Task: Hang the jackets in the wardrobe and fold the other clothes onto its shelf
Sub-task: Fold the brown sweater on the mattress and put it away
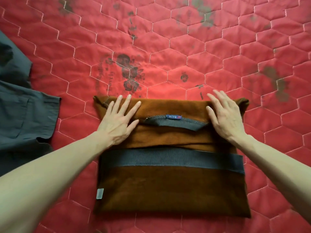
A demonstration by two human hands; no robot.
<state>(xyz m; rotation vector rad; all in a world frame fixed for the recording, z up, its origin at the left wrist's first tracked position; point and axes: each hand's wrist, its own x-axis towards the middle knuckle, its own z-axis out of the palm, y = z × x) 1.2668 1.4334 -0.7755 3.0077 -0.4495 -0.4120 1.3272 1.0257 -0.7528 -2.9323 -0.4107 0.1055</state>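
Soft, limp folded brown knit sweater with grey ribbing is pressed under flat, unclosed left grip and right grip; best lifted from beneath both side edges

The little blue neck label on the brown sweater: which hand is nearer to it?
Left. The left hand lies flat just left of the blue label; the right hand rests farther off to its right.

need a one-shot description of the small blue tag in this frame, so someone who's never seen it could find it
Start from the red quilted bedspread and find the folded brown sweater at its centre, with the left hand and right hand lying flat on its far part. Between the hands runs a grey ribbed collar; the blue tag sits on its far edge. The only other label is pale grey, at the sweater's near left edge.
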